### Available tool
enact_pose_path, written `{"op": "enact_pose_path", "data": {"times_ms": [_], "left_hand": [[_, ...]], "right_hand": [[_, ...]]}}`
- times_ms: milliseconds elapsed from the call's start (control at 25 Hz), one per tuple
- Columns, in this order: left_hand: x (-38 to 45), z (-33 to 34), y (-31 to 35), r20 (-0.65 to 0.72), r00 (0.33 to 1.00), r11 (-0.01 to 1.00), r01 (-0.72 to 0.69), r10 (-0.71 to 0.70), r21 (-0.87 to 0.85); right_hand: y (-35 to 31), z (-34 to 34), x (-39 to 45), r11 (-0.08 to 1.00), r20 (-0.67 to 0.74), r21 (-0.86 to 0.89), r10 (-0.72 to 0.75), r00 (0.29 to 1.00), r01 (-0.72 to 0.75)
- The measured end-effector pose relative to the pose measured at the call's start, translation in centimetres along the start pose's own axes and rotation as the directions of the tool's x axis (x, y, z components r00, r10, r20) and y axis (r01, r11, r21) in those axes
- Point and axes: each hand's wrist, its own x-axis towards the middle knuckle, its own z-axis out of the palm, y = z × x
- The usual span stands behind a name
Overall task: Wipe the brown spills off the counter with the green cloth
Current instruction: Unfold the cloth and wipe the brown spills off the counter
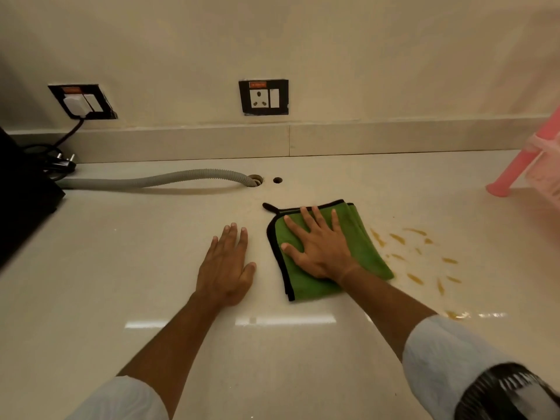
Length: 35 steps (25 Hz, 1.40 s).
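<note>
The bench [121,268] is a pale, glossy cream slab that reflects strip lights near its front edge and meets a low upstand at the back. A folded green cloth [363,237] with black edging lies flat on it right of centre, its black loop pointing toward the back. The right hand [318,247] lies flat on the cloth, fingers spread, and the left hand [225,268] rests palm down on the bare surface just beside the cloth. Brown spills [418,259] streak the bench to the cloth's right, the nearest touching its edge. A grey corrugated hose [157,178] lies along the back, entering a hole [256,179] beside a smaller hole [277,180]. A black appliance [21,189] stands at far left, a pink rack leg [512,174] at far right.
</note>
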Motion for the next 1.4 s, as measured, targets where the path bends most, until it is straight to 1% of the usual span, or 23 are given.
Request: {"op": "enact_pose_path", "data": {"times_ms": [80,240,320,440,520,680,800,880,960,1080,1160,1200,1280,1400], "left_hand": [[0.1,0.4,1.2,0.014,1.000,1.000,-0.003,0.002,0.009],[0.0,1.2,3.2,0.046,0.999,1.000,-0.014,0.014,-0.005],[0.0,1.5,3.5,0.049,0.999,1.000,-0.012,0.012,-0.010],[-0.1,1.5,3.4,0.047,0.999,1.000,-0.010,0.011,-0.025],[0.0,1.4,3.4,0.047,0.999,0.999,-0.019,0.021,-0.029],[-0.1,1.4,3.6,0.052,0.999,0.999,-0.014,0.016,-0.034],[-0.1,1.4,3.6,0.051,0.999,0.999,-0.012,0.014,-0.033],[0.0,1.6,3.7,0.038,0.999,0.999,-0.015,0.016,-0.030],[0.2,1.7,3.6,0.024,0.999,1.000,-0.020,0.021,-0.024],[0.0,1.6,3.6,0.028,0.999,0.999,-0.033,0.033,0.000],[0.0,1.5,3.4,0.031,0.999,0.999,-0.036,0.036,0.000],[0.0,1.5,3.4,0.038,0.999,0.999,-0.035,0.036,-0.004],[-0.1,1.5,3.4,0.044,0.999,0.999,-0.030,0.031,-0.013],[-0.1,1.5,3.5,0.050,0.999,1.000,-0.021,0.022,-0.016]], "right_hand": [[1.4,-0.3,2.0,1.000,0.040,-0.003,0.018,0.999,-0.018],[4.8,-0.9,3.6,0.995,0.087,0.067,0.064,0.994,-0.069],[6.1,-0.9,3.2,0.990,0.080,0.083,0.110,0.991,-0.117],[7.3,-0.7,1.4,0.960,0.045,0.080,0.267,0.963,-0.270],[8.1,-0.7,-0.9,0.934,0.030,0.079,0.346,0.938,-0.347],[9.2,-0.4,-5.7,0.921,0.002,0.010,0.390,0.921,-0.390],[8.9,-0.4,-4.1,0.893,0.009,0.013,0.450,0.893,-0.450],[7.6,-0.5,-2.3,0.897,0.018,0.035,0.440,0.898,-0.440],[4.9,-0.4,-1.9,0.937,0.032,0.029,0.348,0.937,-0.349],[0.6,-0.1,-5.2,0.983,0.008,0.049,0.176,0.984,-0.176],[-0.1,-0.1,-8.9,0.993,-0.008,0.067,0.097,0.995,-0.096],[0.5,-0.1,-10.9,0.994,-0.005,0.061,0.093,0.996,-0.093],[3.1,-0.2,-13.4,0.987,0.009,0.019,0.162,0.987,-0.163],[6.9,-0.6,-11.7,0.947,0.015,0.013,0.321,0.947,-0.321]]}}
